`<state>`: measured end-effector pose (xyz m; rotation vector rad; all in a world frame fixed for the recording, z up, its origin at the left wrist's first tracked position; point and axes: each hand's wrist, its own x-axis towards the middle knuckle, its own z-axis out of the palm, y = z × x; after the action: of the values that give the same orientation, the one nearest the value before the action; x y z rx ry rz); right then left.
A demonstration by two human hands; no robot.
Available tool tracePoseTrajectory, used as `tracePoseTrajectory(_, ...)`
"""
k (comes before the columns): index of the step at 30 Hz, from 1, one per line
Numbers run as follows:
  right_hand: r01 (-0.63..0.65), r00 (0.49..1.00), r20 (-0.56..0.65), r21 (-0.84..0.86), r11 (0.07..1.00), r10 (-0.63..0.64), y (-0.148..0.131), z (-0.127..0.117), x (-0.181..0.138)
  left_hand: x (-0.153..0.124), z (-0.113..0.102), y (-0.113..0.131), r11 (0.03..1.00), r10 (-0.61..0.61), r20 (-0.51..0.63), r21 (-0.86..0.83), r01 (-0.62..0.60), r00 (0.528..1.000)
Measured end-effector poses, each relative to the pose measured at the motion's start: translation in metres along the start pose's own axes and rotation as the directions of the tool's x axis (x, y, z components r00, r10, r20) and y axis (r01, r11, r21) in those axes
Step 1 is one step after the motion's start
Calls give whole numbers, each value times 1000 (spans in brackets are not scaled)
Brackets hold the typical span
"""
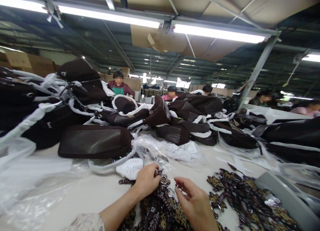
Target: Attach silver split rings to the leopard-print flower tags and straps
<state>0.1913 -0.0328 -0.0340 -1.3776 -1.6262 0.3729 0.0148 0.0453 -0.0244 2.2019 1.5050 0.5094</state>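
Observation:
My left hand (pixel 146 181) is closed in a pinch on a leopard-print key-ring charm (pixel 163 181) at the near edge of the table. My right hand (pixel 193 199) pinches a small metal ring (pixel 178 186) between thumb and forefinger, close beside the left hand. Under both hands lies a heap of leopard-print charms with metal rings (pixel 160 212). A second heap of the same charms (pixel 246 199) spreads to the right.
Dark brown handbags (pixel 95 141) with white-wrapped handles are piled across the table's middle and left. Clear plastic bags (pixel 30 187) and paper tags (pixel 131 167) lie near me. A grey tray edge (pixel 282 197) sits at the right. Several people work behind the pile.

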Motion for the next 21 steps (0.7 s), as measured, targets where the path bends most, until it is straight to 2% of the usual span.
tracePoseTrajectory(6, -14, 995, -94, 12, 1000, 15, 1, 4, -2, 1, 3, 0, 997, 8, -4, -76, -9, 1000)
tracePoseTrajectory(14, -9, 999, -35, -7, 1000, 9, 4, -3, 2, 5, -2, 6, 909, 150, -29, -390, -149, 988)
tracePoseTrajectory(17, -4, 999, -37, -9, 1000, 4, 4, -4, 2, 5, -2, 11, 862, 161, -3, -487, -142, 987)
tracePoseTrajectory(21, 5, 998, -56, -20, 1000, -6, 3, -6, 2, 8, -10, 11, 789, 102, 15, -611, -72, 995)
